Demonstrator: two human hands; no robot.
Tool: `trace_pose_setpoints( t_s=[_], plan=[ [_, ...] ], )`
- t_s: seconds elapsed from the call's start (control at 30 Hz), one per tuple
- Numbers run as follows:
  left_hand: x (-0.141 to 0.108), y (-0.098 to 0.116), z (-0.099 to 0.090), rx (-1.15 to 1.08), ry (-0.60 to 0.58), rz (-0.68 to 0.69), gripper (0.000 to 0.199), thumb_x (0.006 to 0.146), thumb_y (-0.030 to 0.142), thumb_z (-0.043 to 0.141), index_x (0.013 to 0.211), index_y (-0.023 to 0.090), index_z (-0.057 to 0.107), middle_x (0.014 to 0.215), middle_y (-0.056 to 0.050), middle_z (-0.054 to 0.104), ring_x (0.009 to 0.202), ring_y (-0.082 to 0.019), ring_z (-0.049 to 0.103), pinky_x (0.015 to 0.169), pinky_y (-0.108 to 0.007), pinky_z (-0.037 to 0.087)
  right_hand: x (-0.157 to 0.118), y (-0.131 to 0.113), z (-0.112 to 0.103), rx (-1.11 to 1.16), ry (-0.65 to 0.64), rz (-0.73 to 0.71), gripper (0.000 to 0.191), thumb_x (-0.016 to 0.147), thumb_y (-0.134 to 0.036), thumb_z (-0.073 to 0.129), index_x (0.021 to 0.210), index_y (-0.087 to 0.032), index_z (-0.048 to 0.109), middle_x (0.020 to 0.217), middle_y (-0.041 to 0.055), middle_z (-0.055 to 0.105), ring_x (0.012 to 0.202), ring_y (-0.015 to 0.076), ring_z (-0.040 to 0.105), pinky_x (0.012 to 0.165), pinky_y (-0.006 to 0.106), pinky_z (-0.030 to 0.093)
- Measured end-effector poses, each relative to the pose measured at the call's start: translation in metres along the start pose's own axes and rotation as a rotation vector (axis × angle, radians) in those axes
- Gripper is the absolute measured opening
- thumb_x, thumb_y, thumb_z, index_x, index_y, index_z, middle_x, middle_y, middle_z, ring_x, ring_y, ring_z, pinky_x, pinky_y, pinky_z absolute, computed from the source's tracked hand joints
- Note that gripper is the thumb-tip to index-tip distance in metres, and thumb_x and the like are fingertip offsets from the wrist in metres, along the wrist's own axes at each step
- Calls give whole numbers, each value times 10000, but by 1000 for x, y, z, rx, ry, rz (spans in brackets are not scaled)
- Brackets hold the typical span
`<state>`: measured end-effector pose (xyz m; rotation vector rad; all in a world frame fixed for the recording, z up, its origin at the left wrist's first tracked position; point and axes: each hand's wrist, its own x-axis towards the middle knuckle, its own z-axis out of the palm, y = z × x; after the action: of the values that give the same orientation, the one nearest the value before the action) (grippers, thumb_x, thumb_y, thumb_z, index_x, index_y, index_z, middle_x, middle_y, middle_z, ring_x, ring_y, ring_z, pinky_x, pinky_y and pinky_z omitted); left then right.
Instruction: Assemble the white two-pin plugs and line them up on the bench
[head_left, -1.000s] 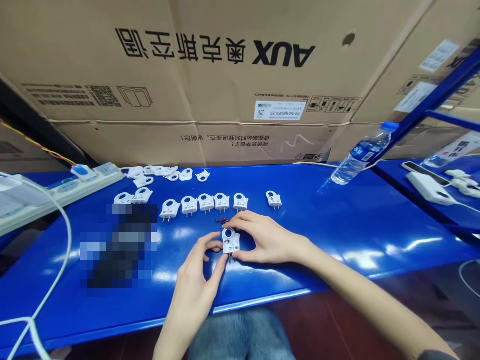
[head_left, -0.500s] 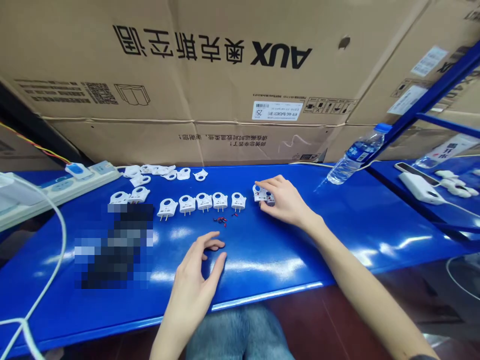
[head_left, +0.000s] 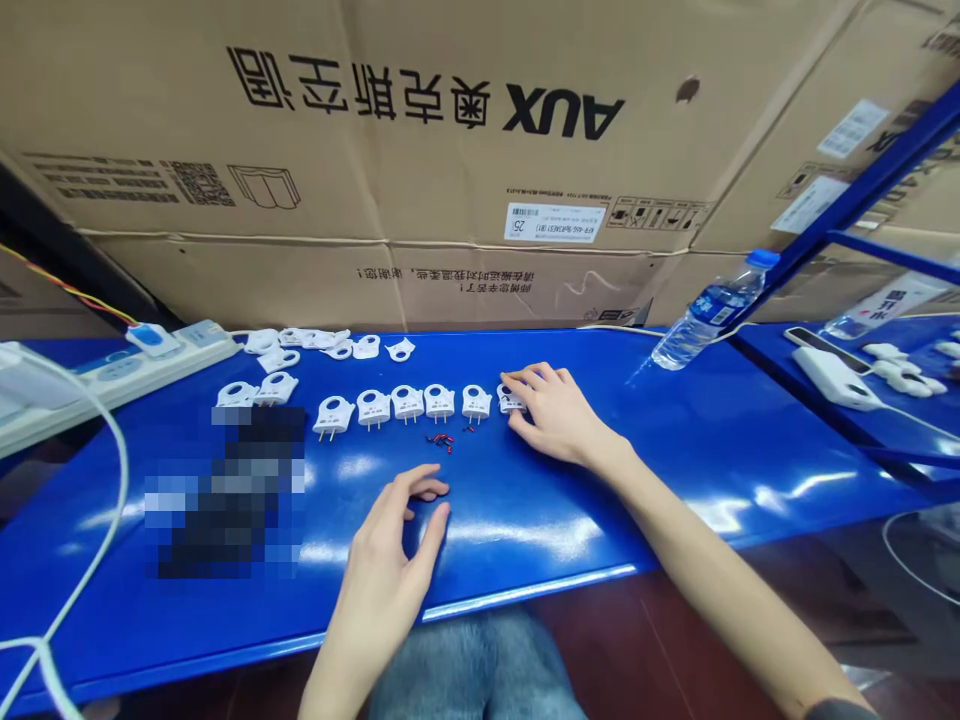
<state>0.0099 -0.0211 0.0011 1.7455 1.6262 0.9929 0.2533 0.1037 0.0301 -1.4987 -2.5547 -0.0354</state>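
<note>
My right hand reaches to the right end of a row of white plug housings, its fingers and thumb closed round the sides of one white plug housing that they partly hide. To its left stand several more, among them one plug housing with two metal pins pointing toward me. My left hand rests over the blue table near the front edge, fingers curved and thumb apart, holding nothing. Beyond its fingertips lies a small cluster of red and black parts, too small to name.
White ring-shaped pieces lie along the back left. A power strip with cables sits at the left. A water bottle leans at the back right near a blue metal frame. Large cardboard boxes stand behind the blue table.
My right hand has shifted slightly left, toward the row of plug housings. A second piece seen beneath its fingers earlier is now out of sight. My left hand stays in place.
</note>
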Motion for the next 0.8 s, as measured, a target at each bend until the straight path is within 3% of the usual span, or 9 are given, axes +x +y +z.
trace_pose_setpoints(
  t_s=[0.17, 0.27, 0.5, 0.8],
  plan=[
    [0, 0, 0, -10, -6, -14, 338, 973, 479, 553, 1256, 304, 611, 1131, -27, 754, 996, -208, 710, 891, -389, 569, 3, -10, 10, 74, 62, -78, 630, 1001, -363, 536, 1573, -116, 438, 1584, 161, 509, 1470, 337, 420, 1251, 583, 255],
    [0, 1, 0, -18, -11, -21, 353, 969, 483, 552, 1258, 290, 615, 1137, -45, 755, 1019, -228, 711, 898, -412, 567, 7, -17, 19, 90, 50, -123, 632, 999, -365, 547, 1573, -126, 435, 1589, 161, 504, 1499, 342, 391, 1284, 632, 159],
    [1, 3, 0, -24, 0, -1, 351, 967, 476, 547, 1248, 282, 629, 1129, -52, 758, 995, -228, 716, 887, -407, 572, 12, -19, 26, 143, 68, -129, 550, 1024, -332, 508, 1538, -138, 482, 1463, 148, 629, 1448, 311, 457, 1293, 635, 157],
    [-1, 0, 0, -22, 14, -12, 384, 976, 477, 557, 1307, 285, 589, 1202, -65, 729, 1030, -227, 703, 897, -406, 568, 7, -25, 8, 290, 164, -178, 553, 949, -338, 636, 1480, -218, 538, 1378, 99, 678, 1347, 298, 530, 1284, 644, 183]
  ],
)
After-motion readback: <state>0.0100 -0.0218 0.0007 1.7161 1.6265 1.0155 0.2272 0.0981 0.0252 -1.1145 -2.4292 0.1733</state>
